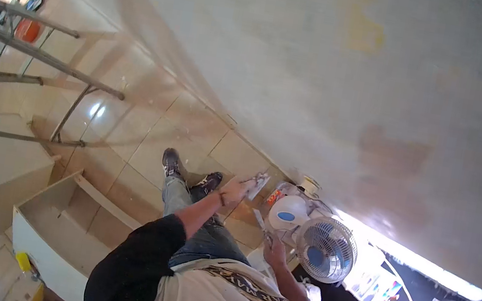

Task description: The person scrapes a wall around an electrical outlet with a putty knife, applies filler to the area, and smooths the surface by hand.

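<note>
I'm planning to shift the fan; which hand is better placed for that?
Right, probably: the right hand is nearer the fan than the left hand, though its flat tool may need setting down first.

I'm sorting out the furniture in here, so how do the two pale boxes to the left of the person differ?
The nearer box is open on top, its hollow inside showing, while the farther box shows closed, flat faces. The nearer box lies right by the person's side; the farther box sits beyond it, closer to the ladder. Both are pale and boxy.
</note>
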Tool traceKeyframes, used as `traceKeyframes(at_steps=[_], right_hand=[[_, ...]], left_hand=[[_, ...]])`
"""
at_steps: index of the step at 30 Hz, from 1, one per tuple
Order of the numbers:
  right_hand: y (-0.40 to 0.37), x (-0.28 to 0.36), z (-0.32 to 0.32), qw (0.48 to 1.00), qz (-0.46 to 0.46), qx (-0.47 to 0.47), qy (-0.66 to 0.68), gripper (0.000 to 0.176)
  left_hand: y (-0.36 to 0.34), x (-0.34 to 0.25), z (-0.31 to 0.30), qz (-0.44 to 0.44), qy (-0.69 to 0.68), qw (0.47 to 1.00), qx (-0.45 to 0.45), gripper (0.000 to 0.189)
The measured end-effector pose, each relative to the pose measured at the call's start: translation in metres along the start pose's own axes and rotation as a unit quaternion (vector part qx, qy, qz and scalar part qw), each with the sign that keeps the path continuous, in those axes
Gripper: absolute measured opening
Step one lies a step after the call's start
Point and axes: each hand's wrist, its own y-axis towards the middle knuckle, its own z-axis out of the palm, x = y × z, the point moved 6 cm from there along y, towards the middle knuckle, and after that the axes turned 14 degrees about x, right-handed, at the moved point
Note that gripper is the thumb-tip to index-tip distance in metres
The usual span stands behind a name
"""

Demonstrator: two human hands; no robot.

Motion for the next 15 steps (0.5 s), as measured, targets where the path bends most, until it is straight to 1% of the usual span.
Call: traceKeyframes(at_steps=[1,2,3,4,5,6,7,8,9,10,11,12,13,14,15], right_hand=[[0.008,-0.001,0.005,0.998,-0.027,-0.028,0.040,0.034],[0.027,-0.013,0.016,0.991,-0.081,-0.082,0.069,0.033],[0.040,-0.018,0.029,0.976,-0.135,-0.134,0.103,0.032],[0.040,0.008,0.020,0.973,-0.135,-0.145,0.118,0.032],[0.047,0.041,0.008,0.956,-0.003,-0.025,0.292,0.030],[0.043,0.069,0.008,0.879,0.123,0.102,0.449,0.029],[0.043,0.083,0.000,0.871,0.114,0.094,0.469,0.029],[0.047,0.101,-0.006,0.828,0.051,0.125,0.544,0.031],[0.049,0.117,-0.009,0.777,-0.013,0.152,0.611,0.033],[0.056,0.123,-0.008,0.764,-0.027,0.140,0.629,0.033],[0.066,0.132,-0.004,0.747,-0.057,0.188,0.635,0.035],[0.073,0.142,0.000,0.728,-0.089,0.237,0.638,0.038],[0.079,0.145,0.008,0.765,-0.046,0.228,0.600,0.036],[0.077,0.156,0.005,0.755,-0.056,0.219,0.615,0.036],[0.072,0.171,-0.004,0.819,-0.121,0.205,0.522,0.035]], left_hand=[[-0.026,-0.015,0.001,-0.006,0.013,1.000,0.008,0.033],[-0.050,-0.022,0.013,0.003,-0.096,0.992,0.079,0.029],[-0.074,-0.030,0.025,0.005,-0.201,0.969,0.144,0.025],[-0.091,-0.038,0.035,-0.006,-0.186,0.972,0.146,0.025],[-0.106,-0.042,0.042,-0.043,-0.214,0.969,0.114,0.026],[-0.119,-0.039,0.048,-0.079,-0.241,0.964,0.081,0.028],[-0.117,-0.030,0.044,-0.072,-0.205,0.972,0.092,0.027],[-0.112,-0.018,0.035,-0.083,-0.181,0.975,0.096,0.027],[-0.106,-0.007,0.018,-0.073,-0.071,0.993,0.054,0.025],[-0.107,-0.010,0.004,-0.061,0.042,0.997,0.012,0.024],[-0.112,-0.018,0.000,-0.087,0.038,0.995,-0.025,0.021],[-0.112,-0.019,-0.006,-0.096,0.063,0.993,-0.018,0.021],[-0.115,-0.020,-0.012,-0.064,0.022,0.998,-0.021,0.022],[-0.119,-0.022,-0.020,-0.029,-0.022,0.999,-0.023,0.023],[-0.128,-0.035,-0.021,-0.012,0.102,0.995,-0.010,0.026]])
